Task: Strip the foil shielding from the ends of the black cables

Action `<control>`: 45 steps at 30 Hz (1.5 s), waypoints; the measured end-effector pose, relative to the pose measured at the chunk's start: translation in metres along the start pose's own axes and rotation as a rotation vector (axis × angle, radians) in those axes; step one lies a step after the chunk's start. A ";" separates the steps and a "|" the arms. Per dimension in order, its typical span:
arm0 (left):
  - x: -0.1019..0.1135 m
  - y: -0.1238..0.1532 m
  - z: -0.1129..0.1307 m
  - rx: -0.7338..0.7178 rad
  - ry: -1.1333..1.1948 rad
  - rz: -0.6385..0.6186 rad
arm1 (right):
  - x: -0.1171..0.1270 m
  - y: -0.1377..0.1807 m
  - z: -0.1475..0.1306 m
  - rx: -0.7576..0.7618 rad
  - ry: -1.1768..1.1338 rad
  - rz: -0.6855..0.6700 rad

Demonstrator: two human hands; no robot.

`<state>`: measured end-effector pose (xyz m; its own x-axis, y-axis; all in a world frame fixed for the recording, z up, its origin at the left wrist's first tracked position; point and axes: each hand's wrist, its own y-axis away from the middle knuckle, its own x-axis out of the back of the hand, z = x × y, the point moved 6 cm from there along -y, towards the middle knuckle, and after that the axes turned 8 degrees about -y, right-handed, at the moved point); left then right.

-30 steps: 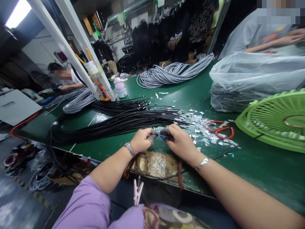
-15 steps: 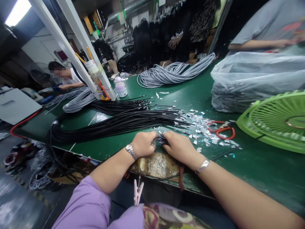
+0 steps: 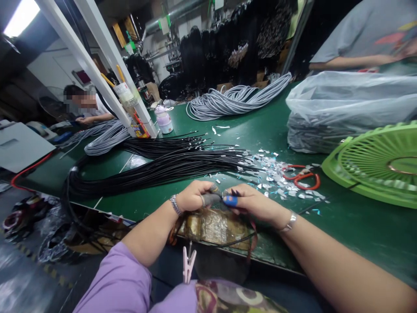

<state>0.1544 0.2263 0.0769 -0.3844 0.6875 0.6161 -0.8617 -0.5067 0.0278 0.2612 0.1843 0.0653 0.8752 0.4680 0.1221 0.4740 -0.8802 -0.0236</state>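
Note:
My left hand [image 3: 194, 196] and my right hand [image 3: 252, 203] meet at the near edge of the green table [image 3: 342, 217], fingertips pinched together. A grey finger cot covers a left fingertip and a blue one a right fingertip. Between them they pinch the end of a thin black cable, which is too small to make out clearly. A big bundle of black cables [image 3: 156, 167] lies just beyond the hands, its stripped ends pointing right. Silver foil scraps [image 3: 273, 174] are scattered to the right of the bundle.
Red-handled scissors [image 3: 301, 176] lie among the scraps. A green fan [image 3: 378, 163] sits at the right, a plastic bag of cables [image 3: 342, 108] behind it. Grey cable coils [image 3: 234, 100] and a small bottle [image 3: 163, 119] stand farther back. Other people work at the left and far right.
Both hands dropped toward the table edge, then rose slightly and turned; the right hand's blue fingertip now shows. The cables and scraps have not moved.

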 end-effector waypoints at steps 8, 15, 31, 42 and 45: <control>0.013 -0.003 -0.003 0.088 -0.138 0.205 | 0.015 -0.006 -0.013 0.095 0.259 0.279; 0.025 0.001 -0.010 0.167 0.209 0.310 | 0.065 0.008 0.004 -0.038 -0.361 0.652; 0.010 -0.002 -0.014 0.191 0.187 0.308 | 0.031 0.002 -0.007 0.071 -0.083 0.573; 0.006 -0.003 -0.011 0.208 0.212 0.236 | 0.027 -0.001 -0.004 0.124 -0.006 0.543; 0.002 -0.004 -0.012 0.215 0.162 0.177 | 0.022 -0.001 -0.008 0.206 0.181 0.526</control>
<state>0.1534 0.2361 0.0690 -0.5842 0.6442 0.4936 -0.6937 -0.7121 0.1083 0.2797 0.1948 0.0765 0.9760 -0.0634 0.2085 0.0060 -0.9486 -0.3164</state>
